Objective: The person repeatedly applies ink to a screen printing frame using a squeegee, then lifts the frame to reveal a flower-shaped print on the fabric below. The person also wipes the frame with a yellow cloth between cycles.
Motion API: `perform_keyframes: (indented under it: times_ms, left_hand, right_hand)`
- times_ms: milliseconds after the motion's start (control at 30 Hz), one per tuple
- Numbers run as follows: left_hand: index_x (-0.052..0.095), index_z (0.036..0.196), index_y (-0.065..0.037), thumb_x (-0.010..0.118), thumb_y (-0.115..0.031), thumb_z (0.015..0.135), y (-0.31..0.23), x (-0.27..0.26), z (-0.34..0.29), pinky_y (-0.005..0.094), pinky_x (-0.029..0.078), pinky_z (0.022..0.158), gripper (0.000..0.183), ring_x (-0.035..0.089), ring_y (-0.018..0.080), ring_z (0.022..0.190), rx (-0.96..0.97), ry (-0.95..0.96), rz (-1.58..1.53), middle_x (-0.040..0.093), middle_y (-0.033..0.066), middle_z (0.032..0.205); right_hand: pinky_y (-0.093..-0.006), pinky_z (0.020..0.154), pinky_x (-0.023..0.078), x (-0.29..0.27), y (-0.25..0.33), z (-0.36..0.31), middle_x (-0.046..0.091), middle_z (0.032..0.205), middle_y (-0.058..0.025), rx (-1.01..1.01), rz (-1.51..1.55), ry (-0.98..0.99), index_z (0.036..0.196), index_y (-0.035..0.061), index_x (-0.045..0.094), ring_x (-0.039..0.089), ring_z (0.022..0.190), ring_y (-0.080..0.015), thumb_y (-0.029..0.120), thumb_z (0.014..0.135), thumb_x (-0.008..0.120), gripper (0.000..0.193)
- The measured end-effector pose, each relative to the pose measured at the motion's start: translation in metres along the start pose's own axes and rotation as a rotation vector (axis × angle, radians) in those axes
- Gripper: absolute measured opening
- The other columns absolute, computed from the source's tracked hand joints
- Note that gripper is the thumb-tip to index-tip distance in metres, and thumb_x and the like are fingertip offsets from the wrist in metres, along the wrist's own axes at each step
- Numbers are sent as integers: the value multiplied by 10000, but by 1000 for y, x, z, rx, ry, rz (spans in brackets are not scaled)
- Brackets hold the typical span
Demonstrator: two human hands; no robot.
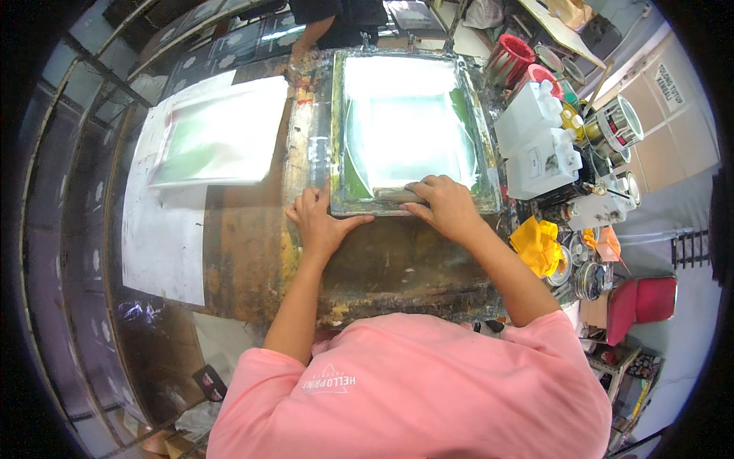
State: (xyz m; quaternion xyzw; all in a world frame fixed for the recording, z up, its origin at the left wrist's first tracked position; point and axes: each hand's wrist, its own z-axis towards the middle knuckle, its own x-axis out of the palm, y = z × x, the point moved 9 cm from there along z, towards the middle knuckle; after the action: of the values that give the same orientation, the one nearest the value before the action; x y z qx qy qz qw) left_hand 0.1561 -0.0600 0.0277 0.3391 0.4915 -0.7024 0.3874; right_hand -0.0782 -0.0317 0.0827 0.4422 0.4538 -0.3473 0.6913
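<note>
A screen printing frame (336,138) lies on the worktable, its mesh green at the borders and pale in the middle. Across the mesh's near end lies a squeegee (391,195), gripped from its right end by my right hand (443,205). My left hand (317,222) holds the frame's near left corner, the fingers bent at the left side and the thumb stretched along the front edge. To the left, a printed sheet (222,138) with a green patch lies over larger white paper (164,245). Whatever lies under the frame is hidden.
The stained brown worktable (245,237) extends around the frame. Crowding its right side are white plastic jugs (543,161), red paint cans (511,60), a yellow cloth (535,246) and several tins. Another person (336,19) stands beyond the far edge. A red chair (642,306) stands at right.
</note>
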Motion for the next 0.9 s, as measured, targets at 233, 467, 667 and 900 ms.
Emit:
perform_keyframes:
  times_ms: [233,467,667,900]
  left_hand:
    - [673,1378,-97,935,-689,474,0,-1,-3,450,283,1028,1112,509,267,1111,-19,38,-48,574,55,1090]
    - [668,1399,-94,953,-667,458,-1,-2,1,454,283,1044,1138,512,258,1120,1,38,-81,578,47,1092]
    - [616,1458,-72,968,-628,495,0,-3,0,429,317,1028,1167,539,263,1100,24,-13,-129,667,57,1102]
    - [553,1491,-7,926,-659,572,-3,-6,-2,405,347,953,1187,572,225,864,102,-75,-226,667,64,886]
  right_hand:
    - [-438,706,584,12,-12,21,660,984,-85,-75,-95,-101,1135,132,713,677,923,-303,403,888,765,370]
    - [-468,725,578,22,-103,159,683,971,-90,-57,-174,-176,1091,155,745,693,922,-313,552,950,658,430]
    - [-467,727,535,-1,-146,233,735,930,-131,23,29,105,1056,123,768,701,906,-339,647,943,641,552]
    - [-499,783,564,18,-140,208,709,978,-99,-62,-154,-95,1153,213,738,710,959,-330,587,981,597,435]
